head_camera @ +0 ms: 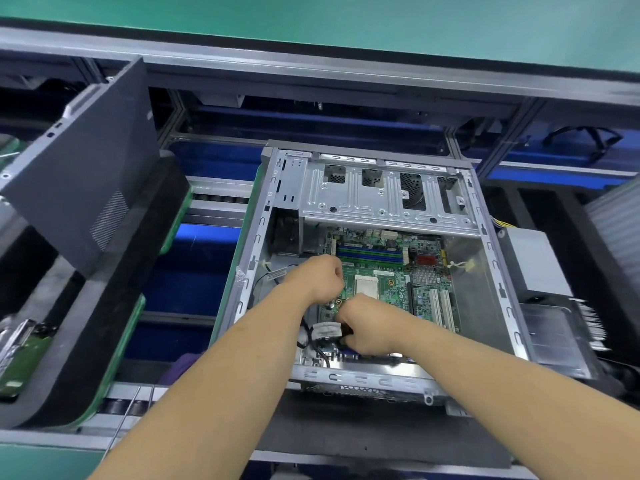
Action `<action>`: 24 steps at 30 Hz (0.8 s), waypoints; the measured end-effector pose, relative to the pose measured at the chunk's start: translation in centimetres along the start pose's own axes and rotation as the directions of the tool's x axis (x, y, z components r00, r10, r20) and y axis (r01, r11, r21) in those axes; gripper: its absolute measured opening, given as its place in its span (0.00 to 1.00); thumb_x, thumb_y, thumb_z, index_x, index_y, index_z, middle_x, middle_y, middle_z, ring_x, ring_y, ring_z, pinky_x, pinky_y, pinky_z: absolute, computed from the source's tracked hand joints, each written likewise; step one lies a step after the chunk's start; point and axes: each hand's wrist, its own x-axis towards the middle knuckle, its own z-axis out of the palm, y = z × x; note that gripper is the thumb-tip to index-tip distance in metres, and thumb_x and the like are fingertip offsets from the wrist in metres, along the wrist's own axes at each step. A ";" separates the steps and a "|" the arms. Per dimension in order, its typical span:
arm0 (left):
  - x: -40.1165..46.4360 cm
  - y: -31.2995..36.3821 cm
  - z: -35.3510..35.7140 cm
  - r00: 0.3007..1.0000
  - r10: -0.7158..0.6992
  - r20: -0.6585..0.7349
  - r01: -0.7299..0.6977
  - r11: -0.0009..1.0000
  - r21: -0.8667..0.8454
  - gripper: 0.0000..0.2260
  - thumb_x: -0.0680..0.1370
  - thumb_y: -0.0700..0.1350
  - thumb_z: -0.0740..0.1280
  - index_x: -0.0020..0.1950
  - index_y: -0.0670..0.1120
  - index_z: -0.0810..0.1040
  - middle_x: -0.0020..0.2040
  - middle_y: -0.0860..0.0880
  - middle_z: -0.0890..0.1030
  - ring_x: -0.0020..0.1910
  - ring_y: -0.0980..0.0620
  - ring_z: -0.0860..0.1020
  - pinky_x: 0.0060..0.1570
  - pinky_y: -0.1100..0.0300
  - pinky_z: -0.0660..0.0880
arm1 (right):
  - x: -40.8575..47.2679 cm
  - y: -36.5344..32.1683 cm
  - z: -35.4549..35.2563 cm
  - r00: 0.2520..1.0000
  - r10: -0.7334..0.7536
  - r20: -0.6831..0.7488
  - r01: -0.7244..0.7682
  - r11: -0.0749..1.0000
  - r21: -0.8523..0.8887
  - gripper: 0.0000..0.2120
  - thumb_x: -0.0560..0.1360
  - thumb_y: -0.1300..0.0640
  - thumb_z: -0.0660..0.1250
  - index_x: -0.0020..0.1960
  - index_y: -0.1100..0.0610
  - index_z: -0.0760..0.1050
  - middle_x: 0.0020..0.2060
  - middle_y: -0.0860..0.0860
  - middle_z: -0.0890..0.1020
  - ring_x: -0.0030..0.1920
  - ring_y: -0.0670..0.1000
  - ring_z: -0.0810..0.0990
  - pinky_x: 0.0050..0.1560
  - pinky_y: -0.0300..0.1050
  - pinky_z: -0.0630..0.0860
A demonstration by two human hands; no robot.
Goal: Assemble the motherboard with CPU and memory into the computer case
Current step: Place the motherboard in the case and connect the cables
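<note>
both hands [318, 277] [367, 325] curled over motherboard [398, 289] inside open case [498, 271]

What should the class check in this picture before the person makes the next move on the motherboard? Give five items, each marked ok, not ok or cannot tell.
1. Motherboard lies inside the computer case: ok.
2. Memory sticks sit in their slots: ok.
3. CPU in place at the socket: ok.
4. Board screwed down: cannot tell.
5. Cables clear of the board: not ok; the right hand grips a black cable at the near edge, and the left hand is curled over the board's left edge.
</note>
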 end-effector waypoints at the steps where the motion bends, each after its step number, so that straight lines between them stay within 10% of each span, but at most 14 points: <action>1: 0.0 0.0 0.0 1.000 0.002 -0.002 -0.002 1.000 0.002 0.07 0.76 0.39 0.61 0.41 0.50 0.74 0.46 0.48 0.80 0.47 0.46 0.78 0.50 0.47 0.79 | 0.0 -0.1 0.0 1.000 -0.007 0.002 0.007 1.000 -0.011 0.06 0.75 0.63 0.67 0.41 0.64 0.75 0.33 0.56 0.75 0.30 0.50 0.68 0.28 0.44 0.64; 24: 0.1 0.0 0.2 1.000 0.002 0.010 -0.002 1.000 -0.014 0.06 0.76 0.40 0.61 0.45 0.46 0.77 0.46 0.47 0.81 0.48 0.45 0.79 0.50 0.48 0.79 | -0.2 0.9 0.1 0.998 0.042 -0.048 -0.038 0.996 0.082 0.15 0.76 0.61 0.71 0.33 0.54 0.71 0.30 0.50 0.75 0.29 0.50 0.72 0.30 0.44 0.70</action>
